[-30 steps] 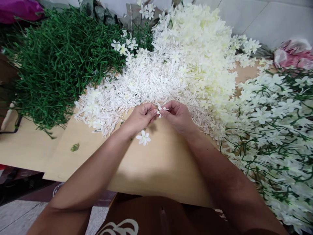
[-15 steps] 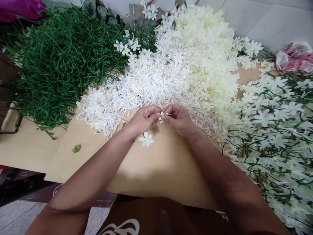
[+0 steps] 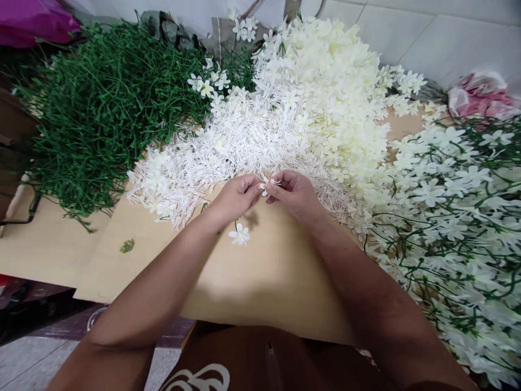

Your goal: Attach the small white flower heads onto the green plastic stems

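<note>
My left hand (image 3: 240,198) is closed in a pinch, and beneath it a white artificial flower (image 3: 239,234) hangs on a short bit of green stem (image 3: 235,223) that runs up under the palm. Fingertip to fingertip with it, my right hand (image 3: 293,194) pinches a small white artificial flower (image 3: 265,186) between thumb and forefinger. Thin white stamens (image 3: 277,182) stick out of that bloom. The stem's end between my left fingertips is hidden. Just beyond both hands lies a heap of white stamens (image 3: 260,138).
Green plastic stems (image 3: 109,108) are piled at the left. Loose cream petals (image 3: 342,87) form a mound at the back. Stemmed white flowers (image 3: 456,233) cover the right side. Cardboard (image 3: 264,282) lies under my hands, with a small green scrap (image 3: 127,245) on it.
The small white flower has turned and sits higher, with my right thumb now over it. Both hands stay close together, and the hanging flower has barely shifted.
</note>
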{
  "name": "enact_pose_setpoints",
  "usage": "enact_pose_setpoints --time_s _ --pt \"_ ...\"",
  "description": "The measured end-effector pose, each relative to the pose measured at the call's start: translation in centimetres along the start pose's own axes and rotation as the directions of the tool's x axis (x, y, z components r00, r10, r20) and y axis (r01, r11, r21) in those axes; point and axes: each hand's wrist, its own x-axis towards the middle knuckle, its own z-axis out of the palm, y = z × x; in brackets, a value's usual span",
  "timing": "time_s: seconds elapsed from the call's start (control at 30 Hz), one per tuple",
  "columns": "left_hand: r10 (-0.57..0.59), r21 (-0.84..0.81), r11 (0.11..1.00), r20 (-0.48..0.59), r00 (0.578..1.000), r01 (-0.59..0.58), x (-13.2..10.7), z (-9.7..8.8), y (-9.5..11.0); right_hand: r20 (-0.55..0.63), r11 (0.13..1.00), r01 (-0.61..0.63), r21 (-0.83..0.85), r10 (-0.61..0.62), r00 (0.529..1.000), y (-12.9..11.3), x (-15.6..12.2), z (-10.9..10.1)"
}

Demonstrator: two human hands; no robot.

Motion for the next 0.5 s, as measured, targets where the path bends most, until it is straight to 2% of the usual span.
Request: enact_pose_setpoints --time_s 0.13,0.37,0.5 --pt "0.009 0.062 0.998 0.019 1.0 -0.01 0.3 -0.07 0.13 0.011 1.0 0.005 -0.009 -0.005 1.0 0.02 -0.11 -0.16" --pt "0.092 -0.02 0.996 0.039 0.995 -0.091 0.24 -0.52 -0.17 0.15 0.997 0.059 0.054 -0.067 0.987 -0.54 -0.54 -0.3" --pt "0.157 -0.067 0.986 0.08 0.984 -0.152 0.09 -0.51 -0.21 0.126 0.994 -0.009 0.109 -0.005 0.992 -0.29 -0.44 -0.24"
